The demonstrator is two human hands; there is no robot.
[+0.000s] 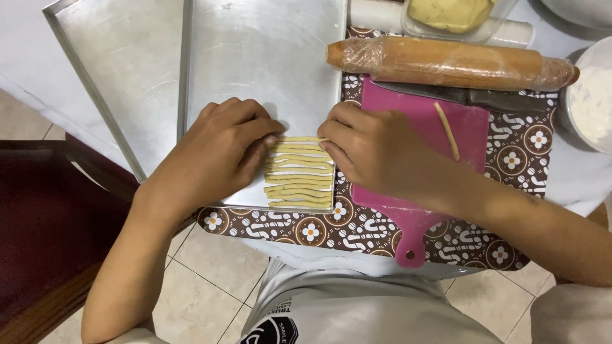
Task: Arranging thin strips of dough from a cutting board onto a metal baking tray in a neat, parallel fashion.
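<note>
Several thin pale dough strips [299, 173] lie side by side at the near right corner of a metal baking tray [268, 57]. My left hand [220, 150] rests on the tray, its fingertips touching the left ends of the upper strips. My right hand [370, 150] presses the right end of the top strip from the other side. One more dough strip [447, 130] lies alone on a pink cutting board [421, 159] just right of my right hand.
A knife [472, 97] and a plastic-wrapped rolling pin [446, 62] lie across the board's far end. A tub of yellow dough [449, 14] sits behind them. A flour bowl [590, 95] is at right, a second tray [115, 70] at left, a patterned brown mat [319, 229] underneath.
</note>
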